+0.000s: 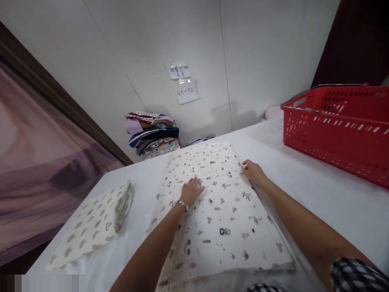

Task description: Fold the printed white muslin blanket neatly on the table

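A white cloth [225,211] printed with small palms, leaves and animals lies spread in layers over the white table. My left hand [191,191], with a bracelet at its wrist, rests flat on the cloth near its middle, fingers apart. At the cloth's right edge is my right hand [253,171], its fingers bent together and pinching that edge. To the left lies a folded cream cloth [91,227] with green heart-like shapes.
A red plastic basket [340,138] with metal handles stands at the right of the table [270,142]. Beyond the back edge is a pile of folded fabrics [154,136]. Paper signs [187,92] hang on the wall. A pinkish curtain [45,162] hangs at left.
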Available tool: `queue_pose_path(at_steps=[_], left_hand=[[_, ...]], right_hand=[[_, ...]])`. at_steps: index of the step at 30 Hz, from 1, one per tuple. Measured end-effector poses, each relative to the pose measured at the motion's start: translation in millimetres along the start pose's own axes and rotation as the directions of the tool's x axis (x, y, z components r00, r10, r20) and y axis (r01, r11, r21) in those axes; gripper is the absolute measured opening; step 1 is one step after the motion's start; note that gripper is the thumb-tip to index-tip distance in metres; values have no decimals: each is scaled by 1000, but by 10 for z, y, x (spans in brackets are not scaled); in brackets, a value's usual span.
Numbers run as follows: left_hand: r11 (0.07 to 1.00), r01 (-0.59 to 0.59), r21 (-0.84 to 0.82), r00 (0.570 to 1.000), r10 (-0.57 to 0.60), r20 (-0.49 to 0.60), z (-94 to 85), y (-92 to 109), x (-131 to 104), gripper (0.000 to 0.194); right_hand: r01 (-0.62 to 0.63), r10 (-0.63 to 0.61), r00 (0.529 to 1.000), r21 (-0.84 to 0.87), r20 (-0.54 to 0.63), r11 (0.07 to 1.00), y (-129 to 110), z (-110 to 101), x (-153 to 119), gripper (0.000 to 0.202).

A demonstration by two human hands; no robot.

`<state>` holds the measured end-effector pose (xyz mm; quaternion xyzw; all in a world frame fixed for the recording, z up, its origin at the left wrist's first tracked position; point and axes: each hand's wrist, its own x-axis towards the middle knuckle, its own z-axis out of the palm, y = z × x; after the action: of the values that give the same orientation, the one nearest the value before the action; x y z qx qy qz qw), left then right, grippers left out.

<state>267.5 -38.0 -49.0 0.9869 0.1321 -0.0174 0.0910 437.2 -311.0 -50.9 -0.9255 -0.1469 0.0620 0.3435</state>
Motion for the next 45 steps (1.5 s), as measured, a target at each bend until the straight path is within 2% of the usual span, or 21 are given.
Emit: queue_pose_path(at_steps=[3, 6, 10, 15, 21, 25, 29, 37, 41, 45], left_hand=[[996, 90, 15, 996, -90, -26, -91, -208, -1, 52], [969, 224, 101, 974, -220, -47, -99, -449, -84, 54], [963, 247, 104, 969, -244, -39, -48, -627, -169, 54], [949, 311, 47, 949, -308, -59, -108, -685, -145, 52], [908, 405, 110, 914, -401, -56, -154, -812, -195, 62], [907, 404, 115, 915, -401, -51, -120, -849, -205, 63], [914, 393, 97, 920, -391, -40, -106, -882, -192, 63], [916, 399, 41, 917, -398, -41, -144, -907, -211, 58], [919, 392, 30, 920, -391, -34, -151, -880, -233, 59], [919, 393, 39, 919, -391, -45, -134, -872, -234, 59]], right_hand=[[19, -19, 1000, 29, 0, 999, 27, -6, 18, 37], [12, -12, 1000, 48, -9, 999, 61, -13, 40, 36], [-5, 6, 1000, 71, -15, 997, 94, -13, 51, 35], [-38, 34, 999, 114, 30, 993, 110, 4, 89, 34], [-86, 83, 996, 60, 44, 994, 38, 25, 287, 37], [-91, 91, 996, -4, 9, 996, 0, 64, 374, 39], [-70, 70, 998, -15, 3, 997, -16, 92, 352, 41], [-76, 76, 997, 17, 5, 997, -81, -20, 327, 42], [-90, 84, 994, 94, 68, 992, -105, -22, 355, 41], [-164, 141, 979, 158, 149, 974, -115, -14, 345, 44]])
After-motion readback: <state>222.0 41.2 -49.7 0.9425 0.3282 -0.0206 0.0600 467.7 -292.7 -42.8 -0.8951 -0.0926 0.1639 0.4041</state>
